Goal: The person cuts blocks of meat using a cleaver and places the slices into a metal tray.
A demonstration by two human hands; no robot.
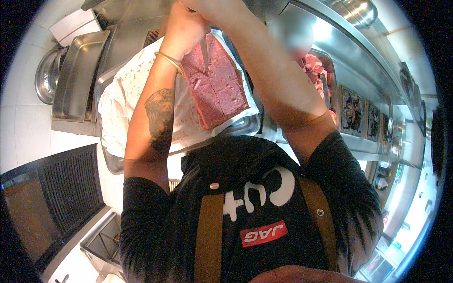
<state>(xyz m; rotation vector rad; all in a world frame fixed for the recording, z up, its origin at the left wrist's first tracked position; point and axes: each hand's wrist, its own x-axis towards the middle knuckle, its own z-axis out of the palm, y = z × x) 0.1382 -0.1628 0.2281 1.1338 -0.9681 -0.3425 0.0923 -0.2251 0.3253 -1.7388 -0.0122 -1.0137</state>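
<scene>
A thick slab of pinkish-red raw meat [222,85] lies on white paper [125,101] over a metal tray [257,123]. A dark lengthwise line runs down the slab's face. The narrow blade of a knife [204,51] points toward me, its tip at the meat. My left hand [186,34] is closed at the blade's upper end, a gold-coloured bangle on its wrist. Against it, at the top edge, is my right hand [192,4], reaching across from the right. The picture's edge cuts it off, so its fingers are hidden. The knife's handle does not show.
At the left stand a shallow metal pan [80,78] and round metal bowls [45,78]. A tray of raw meat pieces [315,70] sits to the right, beyond my right forearm. Several dark-filled containers [351,111] line the right. Below left is a black ribbed panel [71,188].
</scene>
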